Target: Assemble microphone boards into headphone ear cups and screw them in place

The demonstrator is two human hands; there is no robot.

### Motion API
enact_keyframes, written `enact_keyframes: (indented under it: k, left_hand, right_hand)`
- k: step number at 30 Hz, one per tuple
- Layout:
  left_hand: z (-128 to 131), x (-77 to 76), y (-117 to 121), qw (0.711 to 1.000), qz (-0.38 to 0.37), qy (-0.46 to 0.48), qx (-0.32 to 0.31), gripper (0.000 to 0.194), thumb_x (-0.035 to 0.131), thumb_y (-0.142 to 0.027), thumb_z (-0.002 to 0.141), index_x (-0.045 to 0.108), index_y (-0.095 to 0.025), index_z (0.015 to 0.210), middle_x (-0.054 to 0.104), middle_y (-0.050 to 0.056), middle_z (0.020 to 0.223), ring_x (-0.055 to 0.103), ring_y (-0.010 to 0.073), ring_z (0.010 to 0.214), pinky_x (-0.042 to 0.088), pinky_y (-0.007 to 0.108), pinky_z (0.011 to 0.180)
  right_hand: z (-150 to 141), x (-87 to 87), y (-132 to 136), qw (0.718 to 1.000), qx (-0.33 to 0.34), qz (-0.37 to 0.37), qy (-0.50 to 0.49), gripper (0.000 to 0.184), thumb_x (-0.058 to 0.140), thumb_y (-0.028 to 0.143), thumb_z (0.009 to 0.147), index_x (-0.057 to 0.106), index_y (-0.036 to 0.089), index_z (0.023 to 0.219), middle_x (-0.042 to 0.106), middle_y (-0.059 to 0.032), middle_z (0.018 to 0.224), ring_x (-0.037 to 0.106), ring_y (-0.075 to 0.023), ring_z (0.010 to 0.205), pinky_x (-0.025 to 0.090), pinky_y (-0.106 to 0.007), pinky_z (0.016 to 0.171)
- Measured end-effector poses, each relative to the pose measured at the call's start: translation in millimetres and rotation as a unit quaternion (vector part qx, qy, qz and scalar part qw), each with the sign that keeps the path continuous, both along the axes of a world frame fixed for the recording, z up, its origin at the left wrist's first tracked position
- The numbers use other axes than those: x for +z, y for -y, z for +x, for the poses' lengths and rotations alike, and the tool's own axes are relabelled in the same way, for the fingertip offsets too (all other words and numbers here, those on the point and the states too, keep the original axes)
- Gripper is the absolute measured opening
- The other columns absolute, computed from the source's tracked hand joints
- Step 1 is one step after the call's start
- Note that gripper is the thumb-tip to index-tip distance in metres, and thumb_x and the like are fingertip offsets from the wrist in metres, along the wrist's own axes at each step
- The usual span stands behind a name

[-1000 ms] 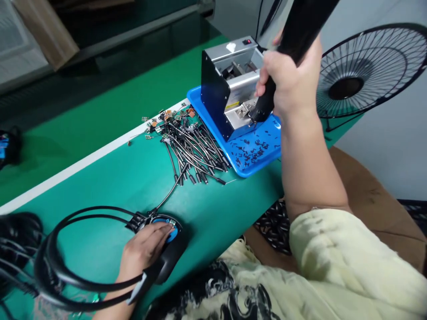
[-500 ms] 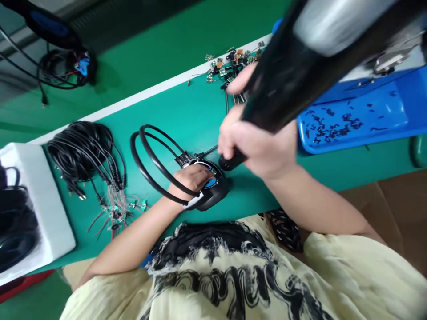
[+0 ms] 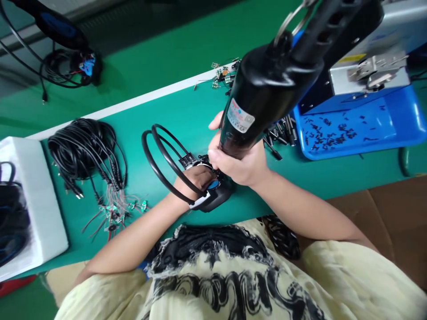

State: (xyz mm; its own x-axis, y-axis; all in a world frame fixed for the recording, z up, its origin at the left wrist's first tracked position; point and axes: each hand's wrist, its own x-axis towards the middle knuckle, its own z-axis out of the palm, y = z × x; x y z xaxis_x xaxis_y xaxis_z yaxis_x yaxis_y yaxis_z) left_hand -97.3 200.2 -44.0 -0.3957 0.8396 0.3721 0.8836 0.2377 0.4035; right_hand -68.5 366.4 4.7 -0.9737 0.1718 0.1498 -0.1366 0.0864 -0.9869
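Observation:
A black electric screwdriver (image 3: 263, 84) with a white label stands tilted in my right hand (image 3: 245, 166), fingers wrapped around its lower body. A ring holds its upper end; its tip is hidden behind my fingers, over the device below. My left hand (image 3: 195, 181) is bent closed on an open black plastic housing (image 3: 218, 195) with a blue round part inside, steadying it on the bench. Looped black tubing or cable (image 3: 153, 165) arches from the housing over my left wrist. Whatever small part my left fingertips press on is hidden.
Coiled black cables (image 3: 80, 149) with small green boards lie left, beside a white foam box (image 3: 55, 200). Small circuit boards (image 3: 220, 78) lie at the back. Rightward are black cylindrical pieces (image 3: 283, 133), a blue tray (image 3: 376, 149) of screws and a metal machine (image 3: 367, 75).
My right hand has brought the screwdriver left and down to the housing, and it stands more upright. My left hand keeps its hold on the housing.

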Motion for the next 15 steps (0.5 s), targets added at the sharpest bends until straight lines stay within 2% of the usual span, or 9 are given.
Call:
enact_keyframes:
  k: [4, 11, 15]
  left_hand:
    - [-0.5, -2.7, 1.9, 1.0, -0.011, 0.008, 0.004, 0.041, 0.032, -0.028, 0.1, 0.067, -0.015, 0.083, 0.07, 0.003, 0.081, 0.069, 0.0123, 0.073, 0.057, 0.021, 0.063]
    - [-1.1, -5.8, 2.1, 1.0, -0.02, 0.014, 0.001, 0.038, 0.037, -0.026, 0.099, 0.068, -0.015, 0.081, 0.071, 0.005, 0.082, 0.068, 0.0141, 0.073, 0.057, 0.024, 0.064]
    - [-0.1, -6.0, 1.6, 1.0, -0.014, 0.015, 0.009, 0.041, 0.035, -0.027, 0.099, 0.069, -0.014, 0.08, 0.07, 0.004, 0.077, 0.068, 0.0128, 0.07, 0.056, 0.023, 0.061]
  right_hand:
    - [1.3, 0.5, -0.5, 1.0, -0.001, -0.009, -0.016, 0.037, 0.063, 0.044, 0.074, 0.045, 0.023, 0.1, 0.053, -0.001, 0.078, 0.056, -0.0182, 0.073, 0.054, -0.038, 0.065]
    - [1.9, -2.1, -2.4, 1.0, -0.002, 0.007, -0.003, 0.041, 0.062, 0.051, 0.074, 0.043, 0.025, 0.1, 0.051, -0.0013, 0.077, 0.054, -0.0185, 0.072, 0.052, -0.038, 0.062]
    - [1.5, -3.4, -1.1, 1.0, 0.002, 0.009, -0.014, 0.038, 0.064, 0.047, 0.074, 0.044, 0.024, 0.098, 0.051, -0.0013, 0.078, 0.053, -0.0178, 0.073, 0.051, -0.036, 0.064]
